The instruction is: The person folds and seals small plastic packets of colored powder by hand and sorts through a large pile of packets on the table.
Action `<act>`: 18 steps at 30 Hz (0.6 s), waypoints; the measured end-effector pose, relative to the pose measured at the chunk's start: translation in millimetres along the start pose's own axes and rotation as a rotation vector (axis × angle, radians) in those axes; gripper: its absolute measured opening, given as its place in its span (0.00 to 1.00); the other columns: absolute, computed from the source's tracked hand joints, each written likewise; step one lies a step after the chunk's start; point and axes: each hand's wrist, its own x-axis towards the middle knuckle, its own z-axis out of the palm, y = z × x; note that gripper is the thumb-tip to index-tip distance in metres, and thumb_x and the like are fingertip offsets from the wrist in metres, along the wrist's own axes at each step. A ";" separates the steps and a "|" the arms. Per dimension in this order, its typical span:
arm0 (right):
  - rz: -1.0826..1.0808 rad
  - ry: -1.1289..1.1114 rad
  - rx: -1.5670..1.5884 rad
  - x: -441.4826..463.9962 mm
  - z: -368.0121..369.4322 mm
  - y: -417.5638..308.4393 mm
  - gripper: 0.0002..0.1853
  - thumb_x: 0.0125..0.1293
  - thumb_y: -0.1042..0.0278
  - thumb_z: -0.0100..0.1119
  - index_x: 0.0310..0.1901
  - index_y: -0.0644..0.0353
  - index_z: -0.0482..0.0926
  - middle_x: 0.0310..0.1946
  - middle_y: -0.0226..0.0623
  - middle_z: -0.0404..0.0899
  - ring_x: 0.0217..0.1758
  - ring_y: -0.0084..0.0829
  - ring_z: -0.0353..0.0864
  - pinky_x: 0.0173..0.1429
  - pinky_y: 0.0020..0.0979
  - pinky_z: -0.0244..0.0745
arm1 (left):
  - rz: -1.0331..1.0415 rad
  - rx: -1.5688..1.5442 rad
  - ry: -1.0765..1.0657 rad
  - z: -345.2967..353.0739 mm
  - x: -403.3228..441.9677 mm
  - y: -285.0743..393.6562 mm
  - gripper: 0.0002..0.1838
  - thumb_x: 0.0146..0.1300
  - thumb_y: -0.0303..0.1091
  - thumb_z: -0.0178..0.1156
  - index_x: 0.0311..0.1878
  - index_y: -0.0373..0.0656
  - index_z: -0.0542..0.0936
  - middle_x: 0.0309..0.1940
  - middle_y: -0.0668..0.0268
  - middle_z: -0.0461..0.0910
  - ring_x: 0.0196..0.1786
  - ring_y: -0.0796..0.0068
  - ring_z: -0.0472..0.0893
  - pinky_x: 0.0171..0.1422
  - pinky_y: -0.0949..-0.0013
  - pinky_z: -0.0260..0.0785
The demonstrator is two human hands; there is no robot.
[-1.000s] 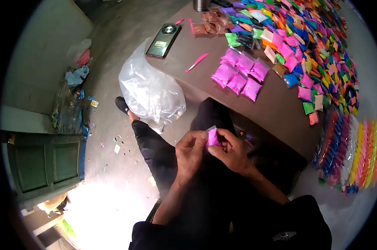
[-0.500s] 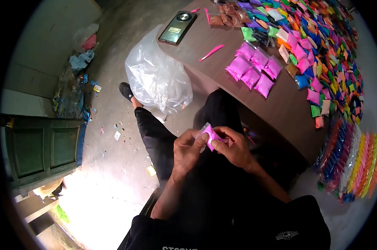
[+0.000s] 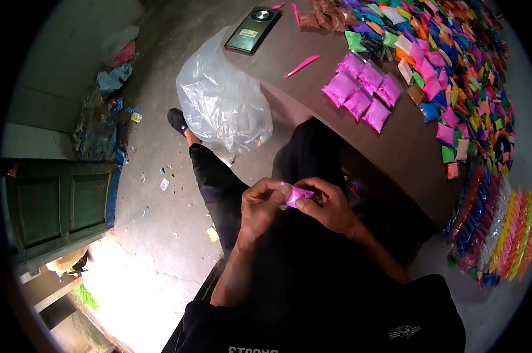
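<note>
Above my lap, both hands hold one small pink packet (image 3: 295, 196) in clear plastic. My left hand (image 3: 261, 206) pinches its left end between thumb and fingers. My right hand (image 3: 328, 206) grips the right end, its thumb pressed on the lower edge. The fingers cover parts of the packet, and its contents cannot be made out beyond the pink colour. On the table beyond my hands lies a group of several similar pink packets (image 3: 357, 101). A pink plastic knife-like tool (image 3: 302, 66) rests to the left of that group.
A phone (image 3: 253, 29) lies at the edge of the brown table (image 3: 395, 159). Many coloured packets (image 3: 448, 76) are heaped at the right, with long coloured strips (image 3: 501, 229) below them. A large clear plastic bag (image 3: 222, 97) stands on the floor by my foot.
The packet in my hands has turned from tilted to more level, and its clear plastic end on the left shows less. The view has shifted slightly.
</note>
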 end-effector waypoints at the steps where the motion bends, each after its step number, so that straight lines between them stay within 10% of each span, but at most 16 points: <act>1: 0.002 -0.002 0.002 -0.2 0.2 2.5 0.13 0.65 0.70 0.68 0.47 0.67 0.80 0.38 0.30 0.81 0.39 0.16 0.77 0.43 0.23 0.74 | -0.002 0.001 0.003 -0.4 -0.6 0.6 0.07 0.67 0.30 0.69 0.43 0.37 0.84 0.37 0.70 0.85 0.40 0.83 0.80 0.51 0.78 0.73; 18: -0.026 -0.037 -0.018 -1.5 -5.9 8.7 0.16 0.69 0.68 0.65 0.54 0.67 0.78 0.40 0.32 0.83 0.42 0.18 0.81 0.48 0.23 0.77 | 0.003 0.061 -0.005 1.5 -3.3 -0.3 0.07 0.66 0.28 0.69 0.42 0.37 0.81 0.36 0.69 0.85 0.39 0.83 0.81 0.48 0.78 0.73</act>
